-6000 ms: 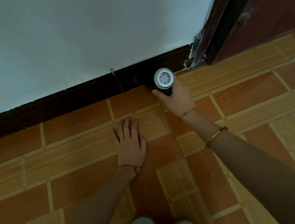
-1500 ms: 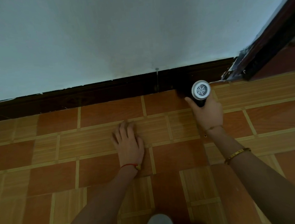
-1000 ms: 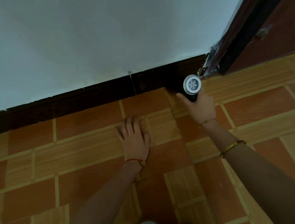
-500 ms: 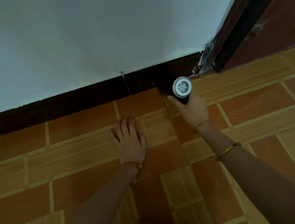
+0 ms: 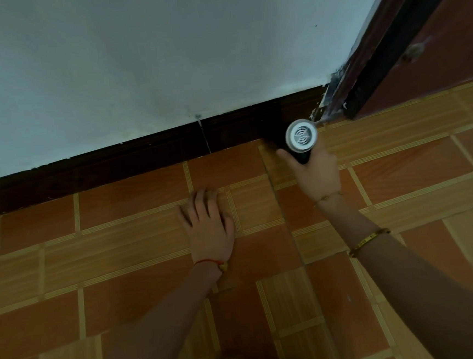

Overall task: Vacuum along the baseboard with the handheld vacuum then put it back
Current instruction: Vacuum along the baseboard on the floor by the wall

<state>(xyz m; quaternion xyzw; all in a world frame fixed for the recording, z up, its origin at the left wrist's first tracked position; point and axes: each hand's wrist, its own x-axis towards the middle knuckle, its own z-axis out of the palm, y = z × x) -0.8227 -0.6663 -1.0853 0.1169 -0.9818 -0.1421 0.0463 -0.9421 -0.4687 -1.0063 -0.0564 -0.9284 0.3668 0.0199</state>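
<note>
Head view: against half a second ago, handheld vacuum [image 5: 301,140] sits nearer the door frame [image 5: 362,62], its round vented end cap almost touching the frame's chipped foot; the left hand has not shifted. Vacuum's black barrel points toward 12 o'clock, its nose lost in shadow at the baseboard [image 5: 142,159], so contact there cannot be judged. Right hand [image 5: 316,172] grips the barrel from the 6 o'clock side, fingers and thumb wrapped round it. Left hand [image 5: 208,227] lies at about 8 o'clock from the vacuum, well apart, palm flat and fingers straight on the floor [image 5: 123,275]. Cap is pale, circular, with a concentric grille. Baseboard is dark wood with one vertical joint. Floor is orange-brown tile with ribbed yellowish strips. Wall [image 5: 161,57] above is plain, pale, slightly scuffed. Thin bracelets on both wrists.
</note>
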